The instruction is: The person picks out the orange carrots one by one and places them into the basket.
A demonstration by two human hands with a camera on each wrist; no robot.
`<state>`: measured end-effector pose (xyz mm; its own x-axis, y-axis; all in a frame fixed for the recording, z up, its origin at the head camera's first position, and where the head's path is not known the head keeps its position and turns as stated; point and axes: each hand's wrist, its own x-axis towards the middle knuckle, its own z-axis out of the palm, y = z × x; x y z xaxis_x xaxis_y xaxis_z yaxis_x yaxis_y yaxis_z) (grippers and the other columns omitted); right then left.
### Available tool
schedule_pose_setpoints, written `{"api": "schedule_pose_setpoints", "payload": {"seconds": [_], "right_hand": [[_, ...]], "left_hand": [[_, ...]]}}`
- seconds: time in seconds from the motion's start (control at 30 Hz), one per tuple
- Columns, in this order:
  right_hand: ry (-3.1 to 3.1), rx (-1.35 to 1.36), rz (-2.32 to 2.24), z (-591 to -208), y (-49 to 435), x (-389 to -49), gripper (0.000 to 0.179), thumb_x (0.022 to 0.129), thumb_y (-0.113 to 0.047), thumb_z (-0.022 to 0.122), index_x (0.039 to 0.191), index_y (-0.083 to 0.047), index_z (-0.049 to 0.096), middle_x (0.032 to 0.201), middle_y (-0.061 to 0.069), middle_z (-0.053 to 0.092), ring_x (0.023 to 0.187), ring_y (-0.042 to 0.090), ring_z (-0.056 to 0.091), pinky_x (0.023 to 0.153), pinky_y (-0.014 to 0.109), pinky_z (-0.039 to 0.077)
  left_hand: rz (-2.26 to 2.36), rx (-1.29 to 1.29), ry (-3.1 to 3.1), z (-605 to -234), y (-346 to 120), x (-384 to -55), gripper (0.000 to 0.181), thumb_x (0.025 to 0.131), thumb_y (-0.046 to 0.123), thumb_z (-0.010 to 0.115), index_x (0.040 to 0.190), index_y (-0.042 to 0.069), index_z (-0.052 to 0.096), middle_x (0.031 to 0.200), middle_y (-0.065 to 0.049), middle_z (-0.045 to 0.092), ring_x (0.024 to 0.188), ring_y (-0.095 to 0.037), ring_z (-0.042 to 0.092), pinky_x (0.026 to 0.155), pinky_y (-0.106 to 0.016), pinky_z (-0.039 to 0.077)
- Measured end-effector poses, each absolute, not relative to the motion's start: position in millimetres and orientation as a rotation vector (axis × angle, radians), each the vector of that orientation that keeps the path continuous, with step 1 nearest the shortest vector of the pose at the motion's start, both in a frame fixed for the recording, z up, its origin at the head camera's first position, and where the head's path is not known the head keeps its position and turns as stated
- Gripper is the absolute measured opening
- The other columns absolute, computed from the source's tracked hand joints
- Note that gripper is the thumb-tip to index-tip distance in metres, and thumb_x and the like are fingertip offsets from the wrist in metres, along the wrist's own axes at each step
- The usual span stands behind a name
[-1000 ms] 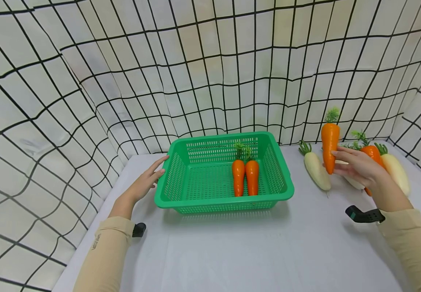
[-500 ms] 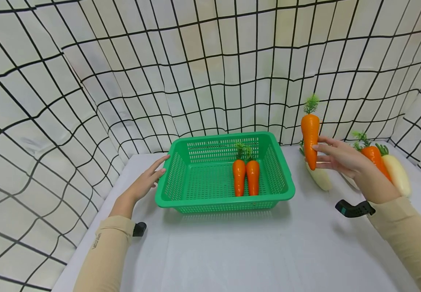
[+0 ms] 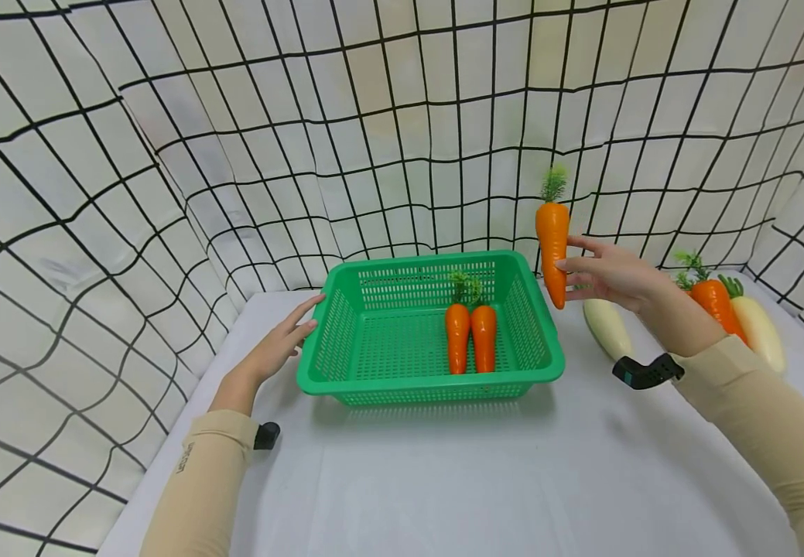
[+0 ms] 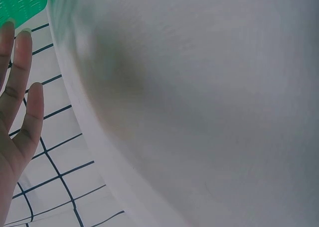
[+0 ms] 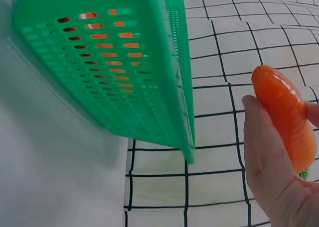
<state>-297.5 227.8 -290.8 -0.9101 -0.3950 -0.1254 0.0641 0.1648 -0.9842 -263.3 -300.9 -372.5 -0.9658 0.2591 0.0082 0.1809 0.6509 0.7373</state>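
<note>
My right hand (image 3: 607, 271) pinches an orange carrot (image 3: 552, 240) by its lower half, its green top pointing up, in the air by the right rim of a green basket (image 3: 429, 387). In the right wrist view the carrot (image 5: 284, 117) sits between thumb and fingers, apart from the basket wall (image 5: 99, 62). Two more carrots (image 3: 456, 340) lie side by side in the basket's right half. With fingers fairly straight, my left hand (image 3: 272, 352) rests at the basket's left rim; in the left wrist view its fingertips (image 4: 23, 35) are at the green side.
Right of the basket lies a white radish (image 3: 607, 329), partly behind my right hand. Farther right are another carrot (image 3: 715, 305) and a second white radish (image 3: 760, 333). A white wall with black netting (image 3: 388, 155) stands behind the white table (image 3: 429, 480).
My right hand has carried the carrot leftward and slightly up, from above the radishes to the basket's right side. The left hand and the basket stay where they were.
</note>
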Motion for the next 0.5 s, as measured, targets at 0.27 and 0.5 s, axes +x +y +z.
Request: {"api": "schedule_pose_setpoints", "payload": {"seconds": [0.27,0.5], "right_hand": [[2.088,-0.321,-1.792,-281.9,195.7,-308.9,0.079,0.107,-0.016,0.056,0.165,-0.011,0.003,0.128,0.014,0.05,0.091,0.015,0.069,0.087,0.036,0.057],[2.039,-0.365,-1.81,-280.6,174.6,-317.8,0.079,0.106,-0.009,0.055,0.166,-0.013,0.004,0.14,0.022,0.04,0.098,0.018,0.069,0.086,0.037,0.057]], "left_hand": [[1.211,0.367,2.765,-372.9,-302.2,-263.9,0.061,0.111,0.041,0.036,0.166,0.025,0.016,0.13,-0.023,0.062,0.105,-0.033,0.061,0.097,-0.067,0.042],[1.216,0.375,2.762,-373.3,-301.5,-264.9,0.061,0.111,0.041,0.036,0.166,0.025,0.017,0.13,-0.023,0.062,0.105,-0.033,0.061,0.097,-0.068,0.041]]}}
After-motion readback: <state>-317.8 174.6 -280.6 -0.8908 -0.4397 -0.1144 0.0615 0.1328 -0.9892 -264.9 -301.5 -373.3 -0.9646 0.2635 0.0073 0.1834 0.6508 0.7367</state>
